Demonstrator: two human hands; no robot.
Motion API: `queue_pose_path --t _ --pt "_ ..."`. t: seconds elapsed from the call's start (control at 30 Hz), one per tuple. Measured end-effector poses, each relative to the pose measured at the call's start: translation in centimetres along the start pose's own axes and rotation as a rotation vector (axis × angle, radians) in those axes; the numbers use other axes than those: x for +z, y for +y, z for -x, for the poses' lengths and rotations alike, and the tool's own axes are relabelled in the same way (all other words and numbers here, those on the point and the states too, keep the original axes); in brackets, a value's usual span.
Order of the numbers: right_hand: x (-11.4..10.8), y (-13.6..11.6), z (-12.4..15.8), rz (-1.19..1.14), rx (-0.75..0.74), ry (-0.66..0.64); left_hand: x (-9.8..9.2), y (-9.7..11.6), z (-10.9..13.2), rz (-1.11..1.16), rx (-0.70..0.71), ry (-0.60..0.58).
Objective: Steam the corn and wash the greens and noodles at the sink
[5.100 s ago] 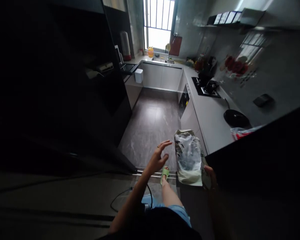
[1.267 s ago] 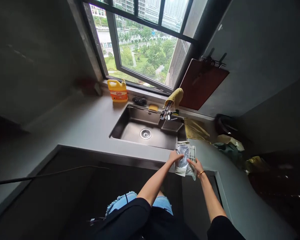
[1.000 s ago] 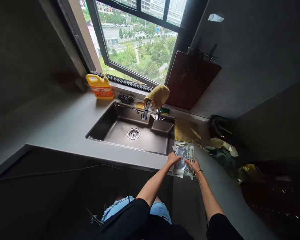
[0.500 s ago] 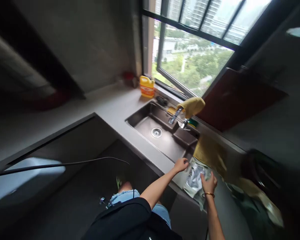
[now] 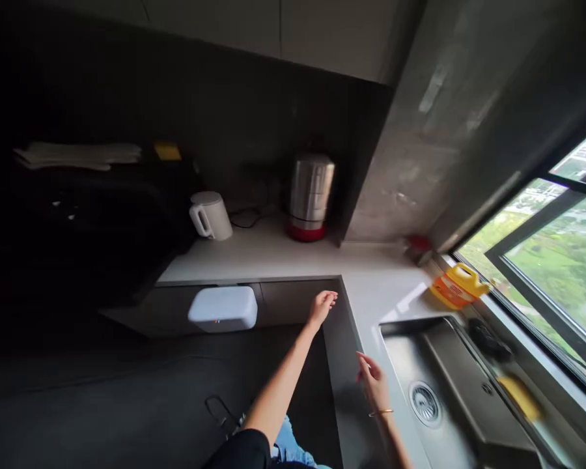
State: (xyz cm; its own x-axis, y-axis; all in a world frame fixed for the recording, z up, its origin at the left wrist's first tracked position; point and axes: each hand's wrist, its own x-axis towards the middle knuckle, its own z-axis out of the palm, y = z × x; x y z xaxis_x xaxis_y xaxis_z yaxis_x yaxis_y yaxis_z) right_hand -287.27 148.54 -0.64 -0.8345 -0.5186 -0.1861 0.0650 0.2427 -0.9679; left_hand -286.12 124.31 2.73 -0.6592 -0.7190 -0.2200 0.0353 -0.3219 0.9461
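Observation:
My left hand (image 5: pixel 321 306) reaches forward in the air in front of the grey cabinet fronts, below the corner of the light countertop (image 5: pixel 293 257); its fingers are loosely apart and hold nothing. My right hand (image 5: pixel 372 381), with a thin bracelet at the wrist, hovers open near the counter's front edge, left of the steel sink (image 5: pixel 449 384), and holds nothing. The white pouch is out of view.
On the counter's far side stand a white kettle (image 5: pixel 209 215) and a steel jug with a red base (image 5: pixel 310 195). A white box (image 5: pixel 223 308) hangs on a cabinet front. A yellow detergent bottle (image 5: pixel 456 285) sits by the window (image 5: pixel 547 260). Dark shelving fills the left.
Both hands have let go of the white pouch, which has left the view. The view has swung left, from the sink's right side to the counter corner. My left arm now reaches forward.

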Motion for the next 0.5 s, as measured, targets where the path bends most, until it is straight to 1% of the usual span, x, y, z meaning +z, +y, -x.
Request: queue_pose_path --t 0.07,0.1,0.17,0.23,0.3,0.37,0.43,0.5 --pt "5.0 -2.4 -4.2 0.000 -0.005 -0.002 -5.7 2.9 -4.4 0.016 0.016 0.123" --pt "7.0 -3.8 -6.2 -0.011 -0.023 -0.002 -8.2 4.3 -6.3 0.026 0.026 0.171" --pt "10.1 -6.6 -10.1 -0.037 -0.035 -0.007 -12.3 6.8 -9.9 0.052 0.048 0.240" --pt "12.1 -9.4 -13.9 -0.062 -0.015 -0.029 -15.3 9.0 -13.1 0.081 0.070 0.283" --pt "13.0 -12.1 -18.1 -0.102 0.005 -0.061 -17.6 10.8 -16.3 0.104 0.079 0.309" --pt "13.3 -14.6 -22.8 -0.163 0.016 -0.089 -19.2 12.4 -19.6 0.121 0.085 0.330" --pt "13.4 -17.2 -28.1 -0.227 0.009 -0.085 -20.4 14.3 -23.0 0.134 0.081 0.359" --pt "13.4 -19.9 -34.2 -0.260 -0.023 -0.045 -21.0 16.5 -26.6 0.142 0.075 0.385"
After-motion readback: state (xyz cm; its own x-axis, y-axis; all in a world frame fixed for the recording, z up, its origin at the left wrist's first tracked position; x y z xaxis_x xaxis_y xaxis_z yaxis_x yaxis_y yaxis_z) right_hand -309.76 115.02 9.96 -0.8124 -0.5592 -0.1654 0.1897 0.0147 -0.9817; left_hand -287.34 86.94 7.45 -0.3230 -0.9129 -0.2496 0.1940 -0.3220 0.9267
